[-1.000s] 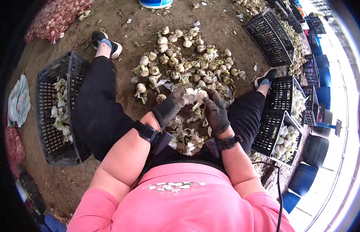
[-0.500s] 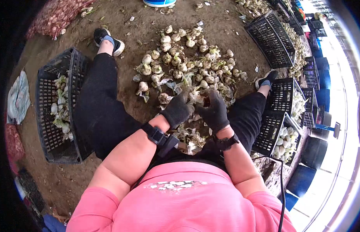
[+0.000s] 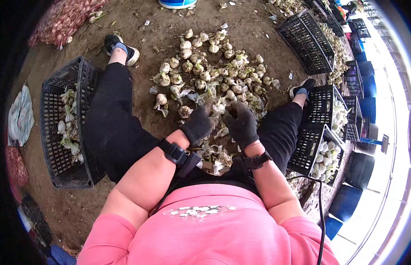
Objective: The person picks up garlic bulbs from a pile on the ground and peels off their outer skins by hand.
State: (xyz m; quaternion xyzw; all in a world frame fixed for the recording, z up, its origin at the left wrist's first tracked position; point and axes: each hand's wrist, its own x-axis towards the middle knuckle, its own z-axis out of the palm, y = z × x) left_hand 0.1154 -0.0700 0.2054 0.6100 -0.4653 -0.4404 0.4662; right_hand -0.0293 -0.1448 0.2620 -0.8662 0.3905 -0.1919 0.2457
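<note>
My left hand (image 3: pixel 199 125), in a dark glove, is closed just in front of the garlic pile, with something pale at its fingertips that I cannot make out clearly. Beside it, my right hand (image 3: pixel 241 126), gloved the same way, has its fingers curled in; whatever it may hold is hidden. A small gap separates the two hands. Beyond them, many garlic bulbs (image 3: pixel 204 76) with dirty skins and stalks lie heaped on the bare ground. One bulb (image 3: pixel 184 111) rests close to my left hand. Loose garlic skins (image 3: pixel 214 154) lie below, between my legs.
A black crate (image 3: pixel 64 170) with some garlic stands by my left leg. To the right are crates of paler garlic (image 3: pixel 325 159) and a tilted black crate (image 3: pixel 308 42). Red net sacks (image 3: pixel 64 20) lie at upper left; a blue-and-white bucket (image 3: pixel 177 3) stands at the far edge.
My hands were together at the garlic and have moved apart, the left one shifting slightly left and down. The view has shifted slightly.
</note>
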